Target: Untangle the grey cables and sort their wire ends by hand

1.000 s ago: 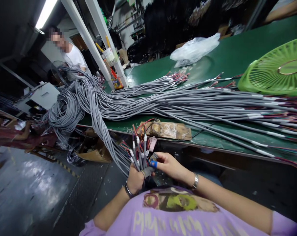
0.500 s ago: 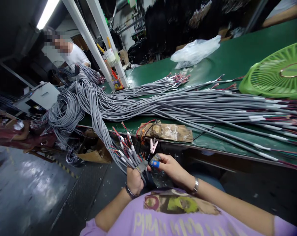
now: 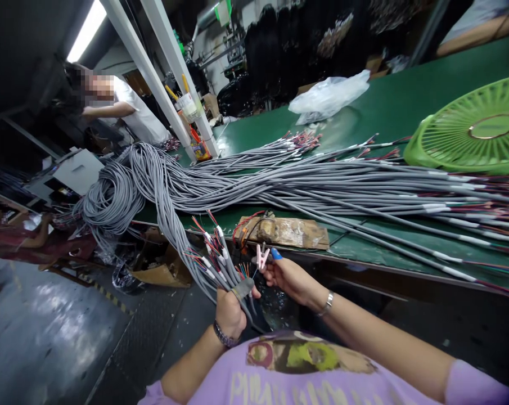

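My left hand (image 3: pixel 233 309) is wrapped round a bundle of grey cables (image 3: pixel 176 230), a grey wrap on its thumb. Stripped ends with white sleeves and coloured wires (image 3: pixel 216 253) fan out above it. My right hand (image 3: pixel 285 275), with blue tape on a finger, is just right of the bundle. Its fingers are bent together beside a pink clothespin (image 3: pixel 262 257); whatever they pinch is too small to make out. The clothespin is at the bench edge, below a wooden block (image 3: pixel 288 231) with wires on it.
Long grey cables (image 3: pixel 321 183) cover the green bench (image 3: pixel 389 107). A green fan (image 3: pixel 473 129), a plastic bag (image 3: pixel 328 97) and white posts (image 3: pixel 174 73) stand or lie farther back. A person in white (image 3: pixel 136 112) is at the back left; a cardboard box (image 3: pixel 165 270) is below.
My right hand has moved up and slightly away from the bundle, to the clothespin. My left hand keeps its hold. The person at the back left has leaned and raised an arm.
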The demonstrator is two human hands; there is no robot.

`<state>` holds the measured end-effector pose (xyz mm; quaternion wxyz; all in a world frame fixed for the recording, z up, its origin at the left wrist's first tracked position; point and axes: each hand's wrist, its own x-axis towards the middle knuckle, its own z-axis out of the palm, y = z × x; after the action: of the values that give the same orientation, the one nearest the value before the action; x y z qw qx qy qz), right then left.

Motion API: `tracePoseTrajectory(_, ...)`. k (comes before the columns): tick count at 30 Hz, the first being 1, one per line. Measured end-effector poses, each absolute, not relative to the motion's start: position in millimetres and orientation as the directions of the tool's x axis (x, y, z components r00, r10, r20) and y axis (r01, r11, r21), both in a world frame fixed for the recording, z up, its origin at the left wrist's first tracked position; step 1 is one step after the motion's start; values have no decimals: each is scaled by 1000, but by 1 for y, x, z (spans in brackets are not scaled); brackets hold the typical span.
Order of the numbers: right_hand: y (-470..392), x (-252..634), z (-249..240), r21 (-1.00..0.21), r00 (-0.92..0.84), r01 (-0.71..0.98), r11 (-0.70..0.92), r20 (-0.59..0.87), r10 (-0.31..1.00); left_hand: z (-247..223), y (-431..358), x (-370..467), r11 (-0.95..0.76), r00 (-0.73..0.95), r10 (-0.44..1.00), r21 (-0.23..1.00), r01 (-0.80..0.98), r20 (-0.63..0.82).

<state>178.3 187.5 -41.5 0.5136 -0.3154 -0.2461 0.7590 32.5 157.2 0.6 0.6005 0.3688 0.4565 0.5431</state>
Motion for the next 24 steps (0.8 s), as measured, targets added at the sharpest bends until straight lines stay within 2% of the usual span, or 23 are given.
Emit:
tracePoseTrajectory(5, 197, 175, -30, -725, -247, -642, -252, -116, 962, 3, 160, 39, 156, 13, 987, 949, -275, -159)
tracePoseTrajectory(13, 200, 168, -30, -561, -258, -766, -314, -178, 950, -1, 162, 46, 143, 62, 989, 966, -213, -132)
tracePoseTrajectory(18, 201, 163, -24, -520, -170, -813, -262, -219, 961, -3, 160, 47, 126, 72, 991, 972, -198, -114)
tracePoseTrajectory(24, 200, 160, -25, -486, -166, -834, -263, -234, 958, -4, 159, 47, 154, 50, 988, 959, -236, -147)
